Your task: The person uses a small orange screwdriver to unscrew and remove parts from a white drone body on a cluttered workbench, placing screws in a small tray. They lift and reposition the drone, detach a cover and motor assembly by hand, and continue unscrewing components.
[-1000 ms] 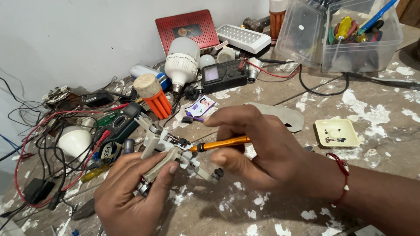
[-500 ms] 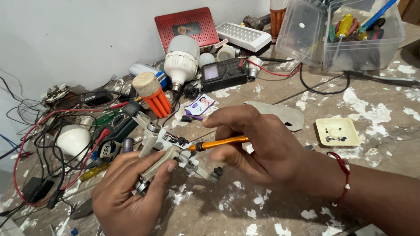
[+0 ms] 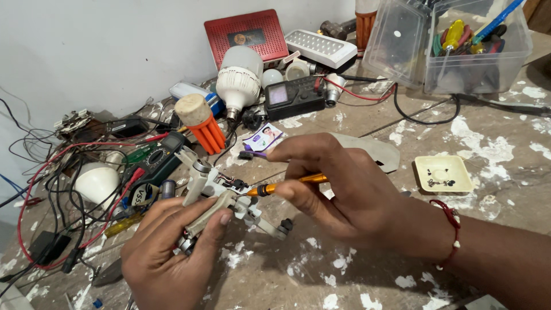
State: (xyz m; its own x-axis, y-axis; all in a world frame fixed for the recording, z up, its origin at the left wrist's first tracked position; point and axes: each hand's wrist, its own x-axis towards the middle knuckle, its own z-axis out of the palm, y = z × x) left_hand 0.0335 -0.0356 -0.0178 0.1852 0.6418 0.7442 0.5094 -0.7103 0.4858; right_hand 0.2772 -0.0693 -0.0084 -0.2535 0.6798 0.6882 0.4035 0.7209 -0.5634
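Observation:
My left hand (image 3: 166, 258) grips a small white device with folding arms and round motor caps (image 3: 215, 195), its top open to show wiring. My right hand (image 3: 344, 195) pinches a thin orange-handled screwdriver (image 3: 290, 183), its tip set into the open middle of the device. A red thread band circles my right wrist. Both hands hover just above the paint-spattered workbench (image 3: 344, 275).
A small cream tray with tiny dark screws (image 3: 445, 173) lies to the right. Behind are a large white bulb (image 3: 238, 80), an orange-finned bulb base (image 3: 201, 123), a black meter (image 3: 293, 97), a red box (image 3: 247, 34), clear plastic bins of tools (image 3: 459, 46) and tangled red and black wires (image 3: 69, 189) at left.
The hands and device stay in almost the same place; the screwdriver has shifted only slightly at the device's middle.

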